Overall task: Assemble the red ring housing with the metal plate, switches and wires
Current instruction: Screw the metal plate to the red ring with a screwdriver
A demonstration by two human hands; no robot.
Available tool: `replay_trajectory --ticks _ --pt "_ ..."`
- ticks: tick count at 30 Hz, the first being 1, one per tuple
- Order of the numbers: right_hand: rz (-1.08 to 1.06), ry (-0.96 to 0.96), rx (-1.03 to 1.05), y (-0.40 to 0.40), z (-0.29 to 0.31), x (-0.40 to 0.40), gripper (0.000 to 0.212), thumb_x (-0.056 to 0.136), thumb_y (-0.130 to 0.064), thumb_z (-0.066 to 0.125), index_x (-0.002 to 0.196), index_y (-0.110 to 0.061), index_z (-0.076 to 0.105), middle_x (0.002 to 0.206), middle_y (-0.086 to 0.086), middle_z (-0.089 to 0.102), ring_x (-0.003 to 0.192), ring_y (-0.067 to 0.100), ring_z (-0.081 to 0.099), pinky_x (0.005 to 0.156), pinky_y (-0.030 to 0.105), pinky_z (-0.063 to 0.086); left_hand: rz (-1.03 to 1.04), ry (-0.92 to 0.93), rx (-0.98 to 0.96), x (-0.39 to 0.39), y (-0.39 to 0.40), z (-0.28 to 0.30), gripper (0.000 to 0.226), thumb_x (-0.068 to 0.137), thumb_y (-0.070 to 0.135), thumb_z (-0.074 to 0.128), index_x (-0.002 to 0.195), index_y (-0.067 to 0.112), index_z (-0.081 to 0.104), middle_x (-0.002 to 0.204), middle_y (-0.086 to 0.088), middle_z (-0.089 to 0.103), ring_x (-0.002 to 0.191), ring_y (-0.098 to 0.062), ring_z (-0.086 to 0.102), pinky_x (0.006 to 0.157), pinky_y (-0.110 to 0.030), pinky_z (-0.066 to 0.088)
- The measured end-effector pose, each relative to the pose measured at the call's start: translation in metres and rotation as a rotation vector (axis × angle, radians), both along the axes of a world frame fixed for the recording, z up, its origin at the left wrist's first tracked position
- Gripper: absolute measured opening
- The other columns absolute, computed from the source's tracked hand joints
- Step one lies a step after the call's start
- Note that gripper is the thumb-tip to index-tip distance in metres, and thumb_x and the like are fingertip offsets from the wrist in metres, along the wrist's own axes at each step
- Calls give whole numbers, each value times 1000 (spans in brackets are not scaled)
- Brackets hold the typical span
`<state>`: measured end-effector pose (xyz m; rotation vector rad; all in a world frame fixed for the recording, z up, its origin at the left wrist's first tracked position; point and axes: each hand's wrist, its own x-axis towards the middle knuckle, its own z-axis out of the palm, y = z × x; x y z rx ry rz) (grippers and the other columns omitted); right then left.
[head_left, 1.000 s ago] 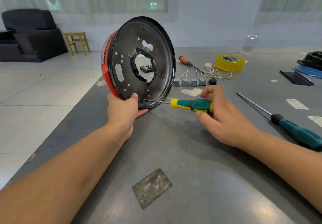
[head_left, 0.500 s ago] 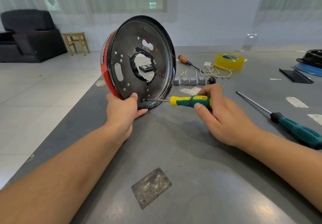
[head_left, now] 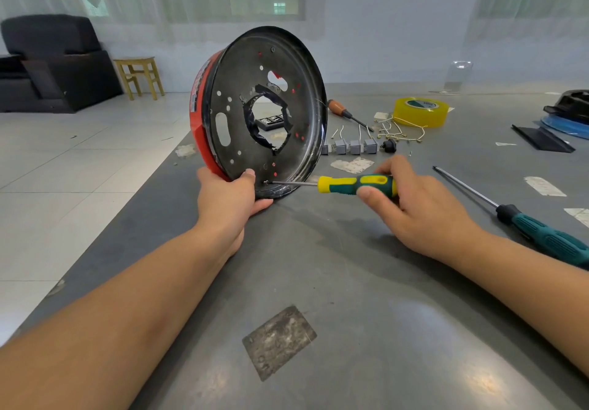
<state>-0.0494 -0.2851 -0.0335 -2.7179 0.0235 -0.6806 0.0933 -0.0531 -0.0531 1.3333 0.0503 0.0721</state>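
Now the yellow-green screwdriver (head_left: 357, 184), pinched in right hand (head_left: 420, 209) fingers, lies horizontal w/ tip at a screw (head_left: 266, 182) low on the metal plate (head_left: 267, 113), just beside left hand (head_left: 229, 199) thumb gripping the rim.

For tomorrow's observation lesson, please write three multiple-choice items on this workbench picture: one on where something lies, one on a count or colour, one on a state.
1. Where is the roll of yellow tape?
A. On the table, beyond the grey switches
B. In the left hand
C. On the wooden stool

2. How many screwdrivers are in view?
A. One
B. Two
C. Three

3. How does the red ring housing stand?
A. Flat on the table
B. On its edge, steadied by the left hand
C. Lifted clear of the table

Answers:
1. A: the tape lies past the row of grey switches.
2. C: the yellow-green screwdriver in the right hand, an orange-handled screwdriver and a long teal screwdriver on the table.
3. B: the left hand grips its lower rim; its metal plate faces the camera.
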Motion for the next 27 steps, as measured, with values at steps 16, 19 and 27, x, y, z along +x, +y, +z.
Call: replay_trajectory --ticks 16,19,27 --pt "99 -122 -390 2 16 -7 47 102 -56 33 119 -16 51 67 -22 29 45 -2 29 43 18 19 10 -48 9 2 -1 -3 29 101 9 66 110 27 45 118 11 54 98 -11 63 70 -38 66" --pt "-58 -55 -170 11 12 -5 57 93 -72 24 106 -24 52 56 -11 46 49 10 46 44 31 36 6 -58 15 0 -1 -2 31 101 9 66 104 31 44 117 12 54 97 -11 64 70 -38 67" --pt "-34 200 333 19 12 -2 48 91 -75 34 103 -31 48 64 -3 64 52 5 56 55 30 42 20 -58 10 0 -1 -1 30 101 8 65 117 24 45 117 12 55 92 -10 65 69 -35 66"
